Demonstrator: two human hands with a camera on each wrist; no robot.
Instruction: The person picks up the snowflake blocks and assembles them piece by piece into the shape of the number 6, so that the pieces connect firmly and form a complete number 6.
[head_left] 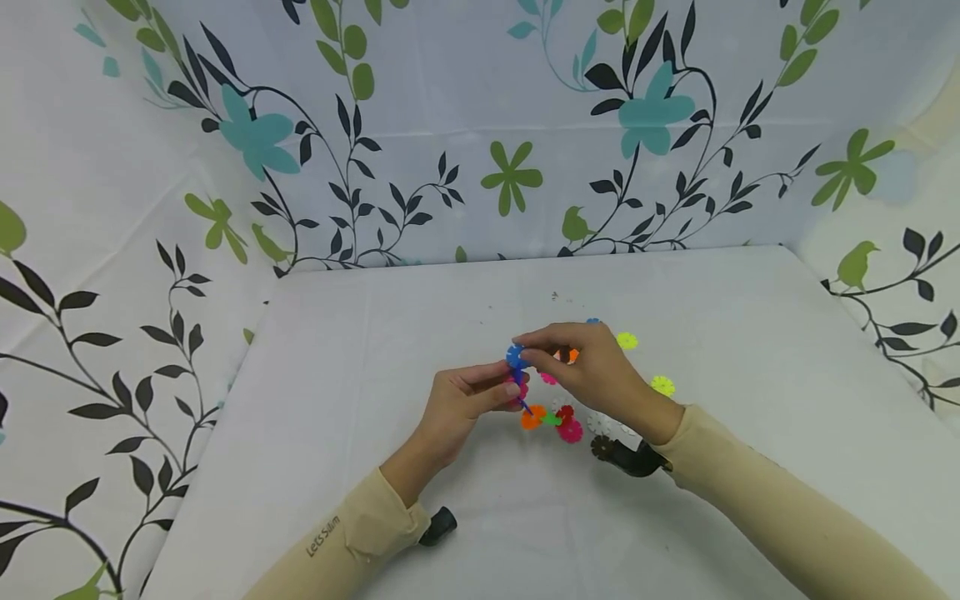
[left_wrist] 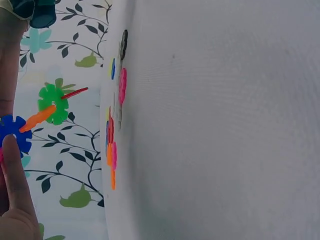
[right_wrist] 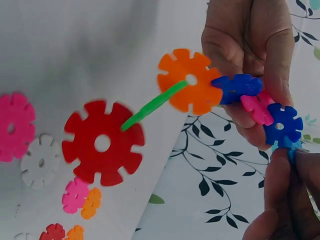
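Observation:
Notched flower-shaped plastic discs are slotted together in a chain between the hands. In the right wrist view it runs from a red disc point(right_wrist: 82, 145) through a green disc point(right_wrist: 155, 106), an orange disc point(right_wrist: 172, 70), a blue disc point(right_wrist: 235, 91) and a pink disc point(right_wrist: 256, 107) to a second blue disc point(right_wrist: 289, 120). The left hand point(head_left: 457, 408) pinches the chain around its blue and pink discs. At the upper end, the right hand point(head_left: 600, 367) pinches a light blue disc point(right_wrist: 289, 144), right at the second blue one. The red end hangs free.
Loose discs lie on the white table point(head_left: 360, 350) beneath and beyond the right hand, among them a yellow disc point(head_left: 663, 385), a pink disc point(head_left: 572, 432) and a black disc point(head_left: 602, 448). A black wrist device point(head_left: 637, 460) sits by the right cuff. Patterned cloth point(head_left: 420, 125) hangs behind.

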